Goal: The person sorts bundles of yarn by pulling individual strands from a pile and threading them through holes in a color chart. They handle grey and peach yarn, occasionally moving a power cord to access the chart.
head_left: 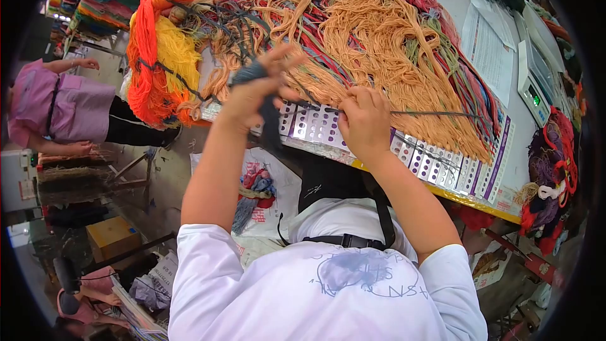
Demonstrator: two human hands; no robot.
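Observation:
My left hand is raised over the table edge, smeared by motion, its fingers looking partly spread. A bundle of dark grey yarn is wrapped round this hand and hangs below the palm. My right hand is closed, thumb and fingers pinching a dark strand that runs right across the peach yarn. Under both hands lies a white card with rows of purple-rimmed holes. Peach, red and green strands spread over and behind it. What lies inside the right fingertips is hidden.
Orange yarn and yellow yarn hang at the table's left corner. Printed sheets and a digital scale are on the right, near dark and red skeins. A person in pink stands left.

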